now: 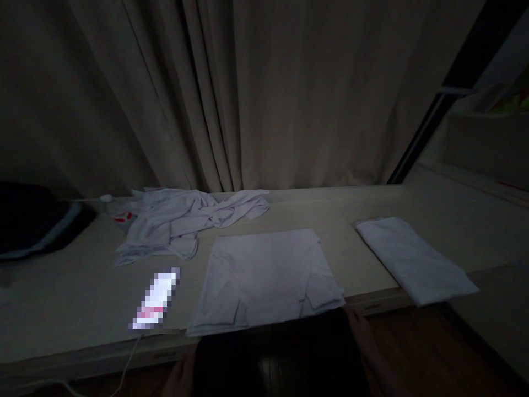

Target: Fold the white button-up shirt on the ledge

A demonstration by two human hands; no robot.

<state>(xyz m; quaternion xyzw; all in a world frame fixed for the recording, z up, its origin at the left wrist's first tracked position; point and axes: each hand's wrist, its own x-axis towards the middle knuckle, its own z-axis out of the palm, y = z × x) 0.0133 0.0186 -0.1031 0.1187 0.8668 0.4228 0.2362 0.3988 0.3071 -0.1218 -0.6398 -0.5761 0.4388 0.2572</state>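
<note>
Straight ahead on the table [372,259], at its near edge, lies the shirt [264,278], spread flat and partly folded: both sleeves are turned in over the body and the hem end hangs a little past the edge toward me. My right hand [366,342] sits just below that edge, near the shirt's right corner but apart from it, and its grip looks released, holding nothing, though the light is too poor to be sure of the fingers. My left hand [179,375] is low at the bottom of the view, under the table edge and left of the shirt; I cannot tell whether its grip is slack or clenched, and I see nothing in it.

I judge the fold to be midway: the sleeves are in, the body is not yet doubled over. The next move, as I read it, calls for both hands to come up to the near corners, pinch the cloth evenly and carry it toward the far end without dragging the sleeves out of place.

Left of the shirt a phone [155,300] lies with its screen lit, a cable [128,358] trailing off the edge. Beyond it is a crumpled heap of clothes [185,220], unfolded. To the right, well apart, a folded piece [415,259] lies at an angle. A curtain [248,94] hangs behind the table, and something dark [33,220] rests at the far left.
</note>
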